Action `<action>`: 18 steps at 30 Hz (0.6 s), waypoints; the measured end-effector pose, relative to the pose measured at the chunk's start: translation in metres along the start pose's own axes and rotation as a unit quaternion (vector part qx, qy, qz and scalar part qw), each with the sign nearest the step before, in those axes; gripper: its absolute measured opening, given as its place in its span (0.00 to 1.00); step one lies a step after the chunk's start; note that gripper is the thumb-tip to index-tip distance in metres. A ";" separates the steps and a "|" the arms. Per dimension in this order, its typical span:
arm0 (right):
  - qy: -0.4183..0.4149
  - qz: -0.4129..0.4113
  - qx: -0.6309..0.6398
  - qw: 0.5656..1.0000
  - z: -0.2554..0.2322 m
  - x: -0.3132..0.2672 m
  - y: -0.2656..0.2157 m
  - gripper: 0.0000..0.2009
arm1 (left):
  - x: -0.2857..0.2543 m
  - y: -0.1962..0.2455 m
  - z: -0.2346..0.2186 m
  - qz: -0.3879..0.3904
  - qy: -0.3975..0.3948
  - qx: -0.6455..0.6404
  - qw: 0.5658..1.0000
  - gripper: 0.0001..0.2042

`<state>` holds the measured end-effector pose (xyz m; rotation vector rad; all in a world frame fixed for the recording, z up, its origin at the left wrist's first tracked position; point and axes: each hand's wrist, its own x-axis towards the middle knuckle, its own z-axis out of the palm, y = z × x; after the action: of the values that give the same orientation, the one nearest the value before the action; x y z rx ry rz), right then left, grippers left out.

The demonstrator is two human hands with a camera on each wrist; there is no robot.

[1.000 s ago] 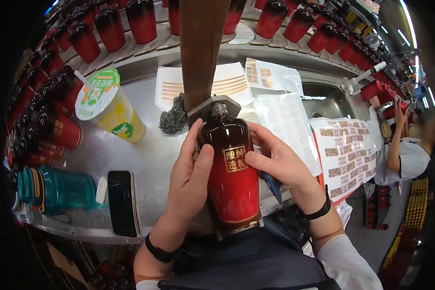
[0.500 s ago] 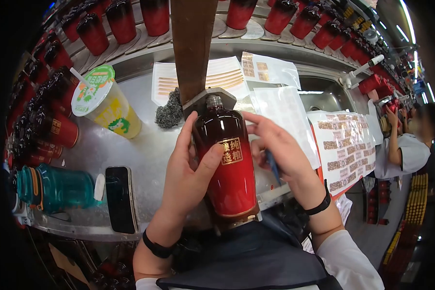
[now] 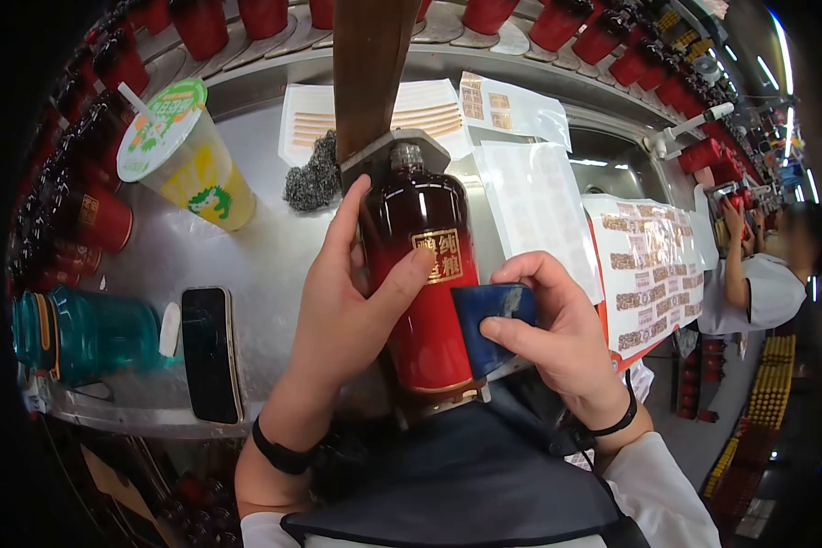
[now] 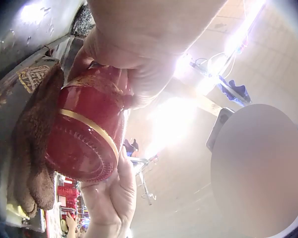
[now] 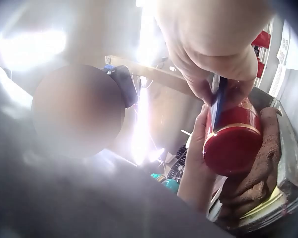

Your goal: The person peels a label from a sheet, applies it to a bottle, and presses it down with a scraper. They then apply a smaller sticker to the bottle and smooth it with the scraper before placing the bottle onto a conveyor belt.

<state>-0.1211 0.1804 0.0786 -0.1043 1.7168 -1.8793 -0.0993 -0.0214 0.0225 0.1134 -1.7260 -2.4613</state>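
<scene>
A red bottle (image 3: pixel 424 333) with a dark shoulder and a clear glass neck lies tilted, its base toward the person. My left hand (image 3: pixel 342 306) grips its left side, the thumb resting on the gold square label (image 3: pixel 444 255). Between the thumb and fingers of my right hand (image 3: pixel 562 352) is a flat blue scraper (image 3: pixel 495 306), its edge at the bottle's lower right side. The right wrist view shows the scraper (image 5: pixel 219 104) edge-on beside the bottle. Under the bottle, a brown cloth (image 4: pixel 37 144) pads the support.
A wooden post (image 3: pixel 369 73) rises beyond the bottle neck. Left on the metal table stand a drink cup (image 3: pixel 191 164), a teal jug (image 3: pixel 105 333) and a phone (image 3: pixel 212 352). Steel wool (image 3: pixel 312 173) and label sheets (image 3: pixel 653 274) lie around; more red bottles line the back.
My right hand has come off the bottle's upper right side and turned the blue scraper flat against its lower right. My left thumb has moved onto the gold label.
</scene>
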 end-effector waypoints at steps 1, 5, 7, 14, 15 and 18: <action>0.001 0.009 -0.001 1.000 0.002 0.004 -0.001 0.18 | 0.002 0.000 -0.002 -0.001 0.004 0.002 1.000 0.38; 0.001 -0.004 -0.013 1.000 0.000 0.002 0.001 0.18 | 0.002 -0.003 0.000 0.007 -0.002 -0.012 1.000 0.38; 0.002 -0.004 -0.015 1.000 -0.001 0.001 0.001 0.18 | 0.001 -0.003 0.001 0.008 -0.001 -0.013 1.000 0.38; 0.007 -0.011 -0.022 1.000 0.003 0.003 0.001 0.18 | 0.002 -0.003 -0.002 0.004 0.000 -0.024 1.000 0.38; 0.008 -0.009 -0.021 1.000 0.003 0.004 0.000 0.18 | 0.004 -0.004 -0.002 0.001 0.002 -0.025 1.000 0.38; 0.010 -0.018 -0.017 1.000 0.004 0.002 0.001 0.18 | 0.002 -0.004 -0.001 0.008 0.002 -0.022 1.000 0.38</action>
<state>-0.1206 0.1759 0.0781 -0.1316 1.7716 -1.8834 -0.1020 -0.0209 0.0185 0.1002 -1.6637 -2.4836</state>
